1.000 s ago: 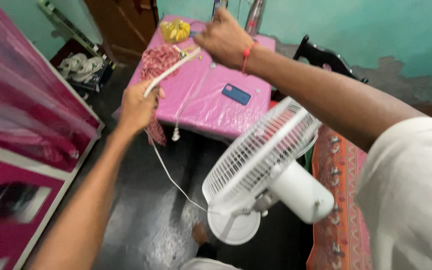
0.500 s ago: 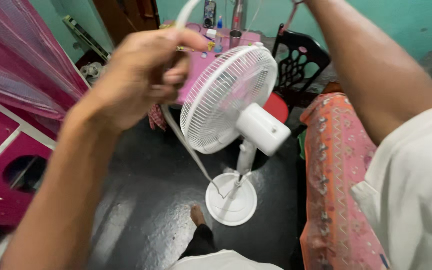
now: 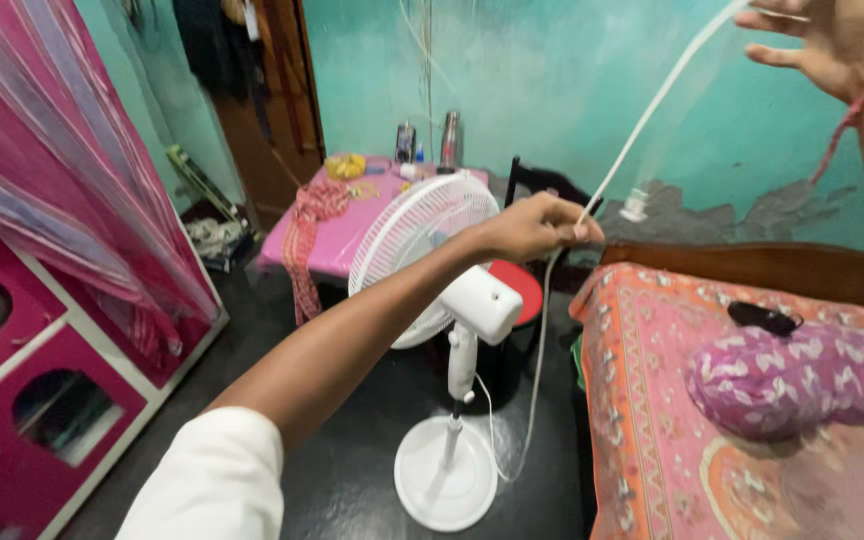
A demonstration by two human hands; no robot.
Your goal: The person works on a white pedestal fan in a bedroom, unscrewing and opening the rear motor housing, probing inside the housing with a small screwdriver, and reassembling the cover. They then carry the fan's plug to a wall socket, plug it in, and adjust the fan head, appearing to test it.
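White cord (image 3: 652, 110) strung taut across the wall, left hand (image 3: 537, 225) pinching it mid-span, right hand (image 3: 832, 40) up top with fingers spread around its upper end, fan (image 3: 442, 300) below, bed (image 3: 742, 400) at right, pink table (image 3: 352, 225) behind.

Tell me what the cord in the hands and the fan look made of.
Cord: likely flexible plastic-sheathed wire, smooth white, curving between the left hand and right hand.
Fan: apparently glossy white plastic body and round base; the thin-ribbed grille could be plastic or coated wire.
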